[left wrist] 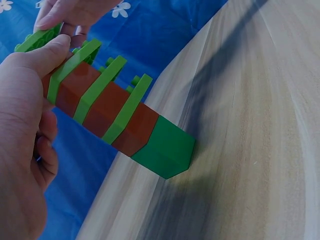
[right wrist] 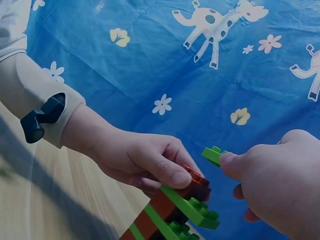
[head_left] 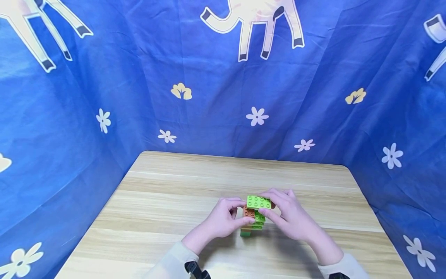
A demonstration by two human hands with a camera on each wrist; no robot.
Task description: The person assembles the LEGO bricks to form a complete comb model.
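Note:
A tower of toy building bricks (left wrist: 137,127) stands upright over the tabletop. Its dark green brick (left wrist: 167,145) forms the foot, and reddish-brown bricks alternate above it with light green plates that jut out to one side. Near the top, my left hand (head_left: 224,219) grips the tower, thumb on one side, fingers partly hidden behind it. My right hand (head_left: 290,215) pinches a light green eight-stud plate (head_left: 256,201) between thumb and fingers. In the right wrist view this plate is held apart from the tower, just above the studded brown top brick (right wrist: 197,180).
The wood-grain table (head_left: 167,186) has rounded far corners. Behind it and at both sides hangs a blue curtain (head_left: 216,100) printed with white flowers and animals. A black strap (right wrist: 45,115) sits at the left wrist, over the pale sleeve.

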